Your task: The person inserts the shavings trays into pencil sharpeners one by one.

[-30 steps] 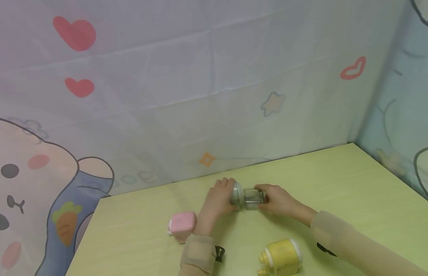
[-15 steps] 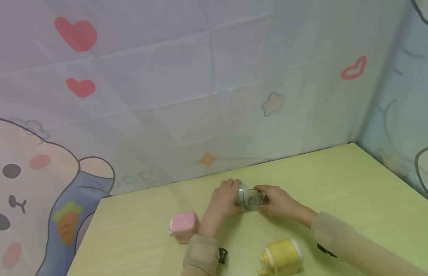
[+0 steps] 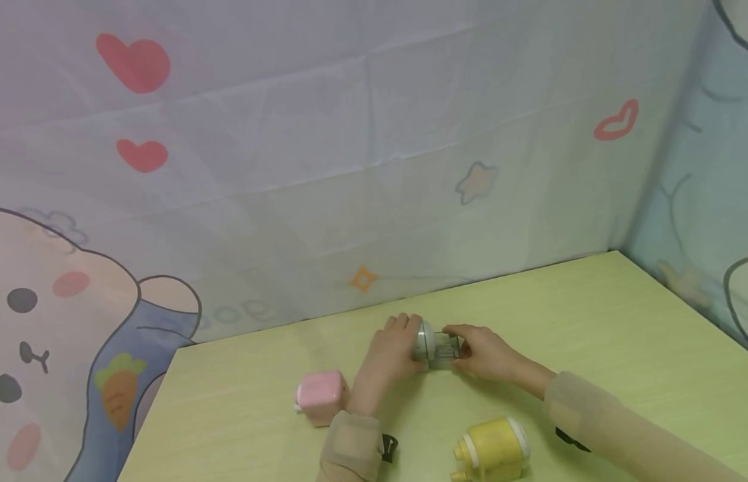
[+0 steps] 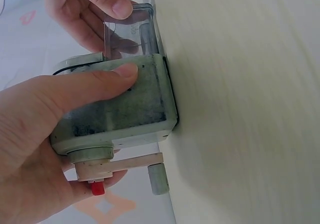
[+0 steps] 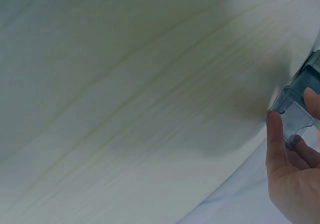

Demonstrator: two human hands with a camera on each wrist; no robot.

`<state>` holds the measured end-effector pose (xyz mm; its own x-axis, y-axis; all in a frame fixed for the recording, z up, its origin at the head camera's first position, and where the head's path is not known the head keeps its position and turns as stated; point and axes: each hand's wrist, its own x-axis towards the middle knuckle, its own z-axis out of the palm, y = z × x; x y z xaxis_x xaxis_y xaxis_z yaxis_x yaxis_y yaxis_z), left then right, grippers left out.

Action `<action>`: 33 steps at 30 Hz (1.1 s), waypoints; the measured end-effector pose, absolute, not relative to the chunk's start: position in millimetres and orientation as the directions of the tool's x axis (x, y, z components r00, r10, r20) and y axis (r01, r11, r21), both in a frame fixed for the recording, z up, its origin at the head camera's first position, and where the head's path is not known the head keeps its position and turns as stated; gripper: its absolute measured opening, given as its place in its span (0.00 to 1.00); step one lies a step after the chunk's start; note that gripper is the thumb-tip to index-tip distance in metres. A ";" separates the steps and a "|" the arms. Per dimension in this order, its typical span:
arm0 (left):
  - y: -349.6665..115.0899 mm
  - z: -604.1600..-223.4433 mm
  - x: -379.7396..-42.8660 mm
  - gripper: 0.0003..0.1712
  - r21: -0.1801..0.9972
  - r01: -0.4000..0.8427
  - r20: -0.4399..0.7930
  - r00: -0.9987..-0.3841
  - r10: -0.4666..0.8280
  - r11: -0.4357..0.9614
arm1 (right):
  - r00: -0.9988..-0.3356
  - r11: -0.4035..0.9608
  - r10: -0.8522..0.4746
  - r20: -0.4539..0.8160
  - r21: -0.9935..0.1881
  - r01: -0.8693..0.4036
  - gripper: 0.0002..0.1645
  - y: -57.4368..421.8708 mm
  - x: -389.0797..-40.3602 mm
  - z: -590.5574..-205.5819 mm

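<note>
My left hand grips a pale green hand-crank pencil sharpener, its thumb along the dark-smudged side. The sharpener lies tipped over on the table, with its crank handle and a red tip pointing away from the drawer end. On the other end, my right hand pinches the clear shavings drawer between thumb and fingers. In the left wrist view the drawer stands partly out of the sharpener's body. How deep it sits inside is hidden.
A pink pencil sharpener stands beside my left forearm. Nearer the front is a yellow crank sharpener, between both arms. The light green table meets a printed cloth backdrop along its back edge.
My left hand has moved slightly right with the sharpener, closing the gap to the clear drawer, which now meets the body. During the last half second almost nothing has moved.
</note>
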<state>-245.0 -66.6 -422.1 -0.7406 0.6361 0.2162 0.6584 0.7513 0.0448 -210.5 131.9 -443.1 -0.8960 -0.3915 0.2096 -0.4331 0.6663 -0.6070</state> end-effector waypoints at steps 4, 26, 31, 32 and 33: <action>-67.4 -423.4 -244.7 0.40 0.048 0.660 0.215 -0.740 0.637 0.750 | -0.892 0.658 -0.402 0.209 -0.611 -0.440 0.35 132.1 -210.3 -444.5; -67.8 -422.0 -244.6 0.39 0.055 0.666 0.238 -0.732 0.638 0.744 | -0.894 0.628 -0.390 0.221 -0.646 -0.434 0.35 133.5 -208.7 -445.7; -68.1 -423.0 -245.4 0.40 0.053 0.669 0.243 -0.729 0.640 0.741 | -0.893 0.623 -0.401 0.202 -0.654 -0.428 0.36 130.5 -210.9 -446.6; -67.9 -423.0 -245.4 0.40 0.055 0.670 0.242 -0.729 0.641 0.741 | -0.893 0.621 -0.403 0.199 -0.657 -0.427 0.36 130.0 -211.6 -447.0; -67.8 -423.0 -245.4 0.40 0.056 0.670 0.238 -0.729 0.641 0.741 | -0.893 0.622 -0.404 0.195 -0.658 -0.425 0.36 129.5 -212.3 -447.4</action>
